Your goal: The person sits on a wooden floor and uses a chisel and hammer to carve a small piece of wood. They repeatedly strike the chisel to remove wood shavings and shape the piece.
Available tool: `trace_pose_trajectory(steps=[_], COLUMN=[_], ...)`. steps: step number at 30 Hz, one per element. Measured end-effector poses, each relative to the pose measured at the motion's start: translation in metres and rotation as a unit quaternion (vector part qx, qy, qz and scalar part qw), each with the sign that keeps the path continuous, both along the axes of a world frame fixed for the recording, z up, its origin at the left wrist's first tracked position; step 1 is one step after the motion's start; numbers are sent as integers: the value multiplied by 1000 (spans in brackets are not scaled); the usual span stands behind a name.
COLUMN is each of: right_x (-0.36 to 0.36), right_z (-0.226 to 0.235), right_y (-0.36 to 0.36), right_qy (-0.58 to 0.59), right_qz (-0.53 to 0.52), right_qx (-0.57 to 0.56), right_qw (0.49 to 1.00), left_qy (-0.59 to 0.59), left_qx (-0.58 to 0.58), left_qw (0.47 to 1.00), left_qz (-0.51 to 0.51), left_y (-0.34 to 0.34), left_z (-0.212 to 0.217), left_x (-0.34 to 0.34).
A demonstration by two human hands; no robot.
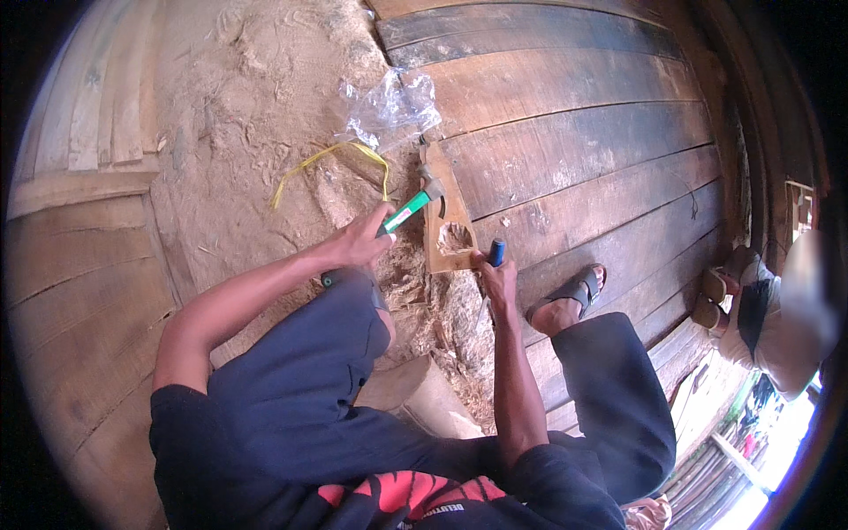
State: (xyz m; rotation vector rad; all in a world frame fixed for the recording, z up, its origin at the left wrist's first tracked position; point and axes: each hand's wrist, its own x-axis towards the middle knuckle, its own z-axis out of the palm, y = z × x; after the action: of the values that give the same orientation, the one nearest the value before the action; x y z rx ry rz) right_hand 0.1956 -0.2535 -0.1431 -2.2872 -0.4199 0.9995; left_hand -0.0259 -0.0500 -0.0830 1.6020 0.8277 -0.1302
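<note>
A floor of wide dark wooden planks [583,150] is seen, with a drift of sawdust [256,106] on its left. A small wooden board [448,221], partly hollowed at its near end, lies at the planks' left edge. The left hand [360,240] is clenched on a green-handled hammer [413,208]; the right hand [497,278] grips a blue-handled chisel [495,253] at the board's near edge. It is judged that light, square blows and a steady chisel are called for. A clear plastic bag [389,110] lies beyond.

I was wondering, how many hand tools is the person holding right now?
2: a green-handled hammer in the left hand, and a blue-handled chisel in the right hand, against the wooden piece.
</note>
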Motion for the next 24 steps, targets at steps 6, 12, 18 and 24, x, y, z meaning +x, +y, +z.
trace_pose_trajectory(steps=[6,12,18,24], right_x=[-31,-40,-63,-80], right_z=[-56,-52,-36,-27], right_y=[-19,-18,-11,-3], right_qy=[58,-19,26,-52], right_qz=[-1,32,48,40], right_qx=[13,11,10,37], right_qw=[998,999,998,997], left_qy=[-28,6,47,57], left_qx=[128,123,92,65], left_qw=[987,991,992,993], left_qz=[-95,-58,-77,-83], left_y=[-8,-37,-45,-42], left_z=[-7,-21,-37,-37], left_x=[10,9,2,-7])
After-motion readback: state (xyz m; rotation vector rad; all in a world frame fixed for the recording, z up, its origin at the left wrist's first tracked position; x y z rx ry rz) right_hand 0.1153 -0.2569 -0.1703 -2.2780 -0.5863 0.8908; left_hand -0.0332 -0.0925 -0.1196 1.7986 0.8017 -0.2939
